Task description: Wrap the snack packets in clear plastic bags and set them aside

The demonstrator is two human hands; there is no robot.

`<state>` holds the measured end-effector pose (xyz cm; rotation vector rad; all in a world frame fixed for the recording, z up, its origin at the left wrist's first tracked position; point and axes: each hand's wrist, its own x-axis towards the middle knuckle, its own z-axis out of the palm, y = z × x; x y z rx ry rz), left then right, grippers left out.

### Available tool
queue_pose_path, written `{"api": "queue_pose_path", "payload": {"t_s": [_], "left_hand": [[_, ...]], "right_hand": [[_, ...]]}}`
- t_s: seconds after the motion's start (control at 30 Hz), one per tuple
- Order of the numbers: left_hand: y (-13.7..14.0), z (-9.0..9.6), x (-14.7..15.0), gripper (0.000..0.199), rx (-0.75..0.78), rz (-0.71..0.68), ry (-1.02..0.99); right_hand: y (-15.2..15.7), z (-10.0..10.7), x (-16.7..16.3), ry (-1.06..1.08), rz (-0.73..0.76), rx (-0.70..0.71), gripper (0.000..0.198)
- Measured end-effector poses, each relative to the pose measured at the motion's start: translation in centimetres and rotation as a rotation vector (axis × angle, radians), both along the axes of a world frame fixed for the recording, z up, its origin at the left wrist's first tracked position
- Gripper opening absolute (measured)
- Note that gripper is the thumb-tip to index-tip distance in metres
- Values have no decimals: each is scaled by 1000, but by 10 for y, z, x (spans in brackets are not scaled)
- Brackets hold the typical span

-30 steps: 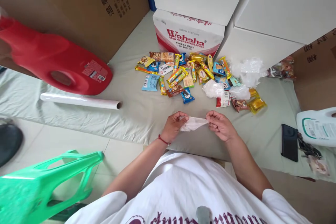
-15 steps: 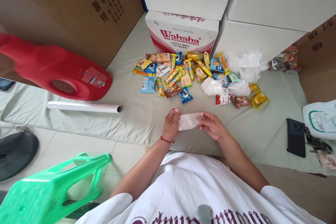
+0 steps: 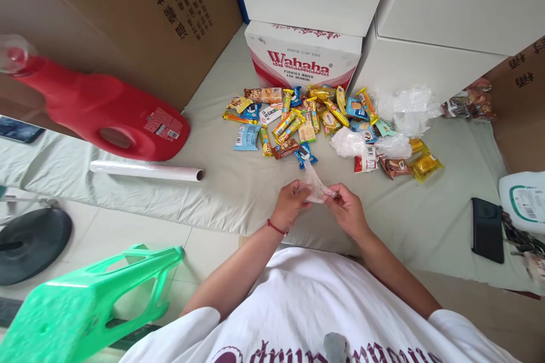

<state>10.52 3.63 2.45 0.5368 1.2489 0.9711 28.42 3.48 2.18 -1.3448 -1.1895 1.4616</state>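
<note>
Between my two hands is a thin, clear plastic bag (image 3: 315, 184), its loose part sticking up and away from me. My left hand (image 3: 291, 203) is closed on its left side, thumb and fingers pinching the film. My right hand (image 3: 346, 207) pinches the right end with its fingertips. Just beyond the bag lies a blue snack packet (image 3: 305, 155), at the near edge of a heap of small wrapped snacks (image 3: 293, 125). Crumpled clear plastic bags (image 3: 349, 142) rest on the heap's right side, and more crumpled plastic (image 3: 411, 108) lies behind.
A white and red Wahaba carton (image 3: 303, 62) stands behind the snacks. To the left are a red jug (image 3: 128, 119) and a film-wrapped roll (image 3: 147, 171). A black phone (image 3: 487, 229) and a white bottle (image 3: 525, 198) lie right. A green stool (image 3: 97, 295) is at lower left.
The bag was stretched flat between my hands; now it is bunched, with part of it raised. My left hand has turned inward and my hands are closer together. The view has shifted slightly.
</note>
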Motion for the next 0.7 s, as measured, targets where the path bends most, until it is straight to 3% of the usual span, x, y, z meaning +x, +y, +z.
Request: {"api": "queue_pose_path", "payload": {"t_s": [0.1,0.17,0.23,0.3,0.4,0.5,0.6,0.7], "left_hand": [[7,-4,-3,49,-24,167,-176],[9,-7,-6,50,-14,211,-273],[7,-10,-8,50,8,223,-297],[5,-12,-8,51,31,228,-258],[2,-13,-6,53,43,211,-161],[1,-13,-3,51,43,180,-123],[-2,-12,-1,46,82,138,-157],[-8,-11,-3,44,119,80,-212]], "right_hand": [[-4,-8,0,127,-153,-105,40],[-6,-15,4,185,-112,-263,49],[-10,-17,11,84,-48,-280,51],[-13,-12,18,-148,-114,-52,43],[-16,5,21,-468,-238,433,23],[-12,15,11,-605,7,716,23],[-6,10,-3,-649,321,748,24],[-2,-1,-11,-508,316,599,22]]}}
